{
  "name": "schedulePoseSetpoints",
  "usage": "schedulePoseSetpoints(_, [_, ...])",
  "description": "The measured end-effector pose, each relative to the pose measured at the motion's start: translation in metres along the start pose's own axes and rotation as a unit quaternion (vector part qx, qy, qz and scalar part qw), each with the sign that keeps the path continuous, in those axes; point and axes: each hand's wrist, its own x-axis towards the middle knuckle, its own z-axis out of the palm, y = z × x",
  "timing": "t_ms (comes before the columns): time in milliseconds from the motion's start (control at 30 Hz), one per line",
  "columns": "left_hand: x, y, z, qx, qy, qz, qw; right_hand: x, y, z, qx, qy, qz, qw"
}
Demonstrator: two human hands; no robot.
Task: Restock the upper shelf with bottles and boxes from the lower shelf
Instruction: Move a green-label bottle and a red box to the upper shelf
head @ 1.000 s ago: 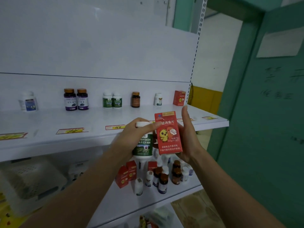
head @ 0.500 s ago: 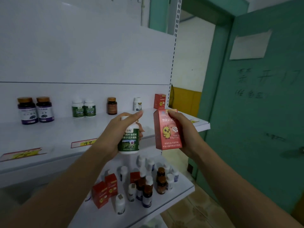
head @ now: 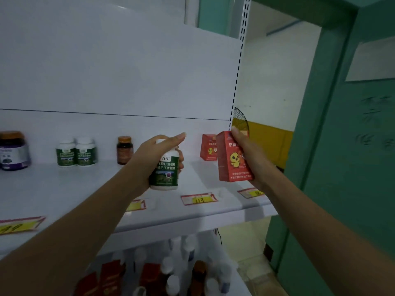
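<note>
Your white bottle reads 百权, with 压片糖果 on its green label. Your red box shows 珍迪. On the upper shelf edge, one price tag reads 113 and the far-left tag reads 99. The writing on the green door is too blurred to read.

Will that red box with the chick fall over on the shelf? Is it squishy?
Probably light: the right hand holds the red box from one side. It looks like thin card, so hard squeezing would likely dent it. Tall and narrow, it might tip if nudged, though a matching box stands upright on the upper shelf.
</note>
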Motion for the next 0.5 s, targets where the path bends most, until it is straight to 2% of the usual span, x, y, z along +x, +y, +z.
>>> schedulePoseSetpoints(267, [0.075, -0.025, 0.051, 0.040, 0.053, 0.002, 0.998, 0.105, 0.025, -0.093, -0.031, -0.041, 0.022, 0.998])
schedulePoseSetpoints(500, [0.106, -0.040, 0.060, 0.079, 0.093, -0.029, 0.992, 0.167, 0.064, -0.119, 0.007, -0.033, 0.040, 0.999])
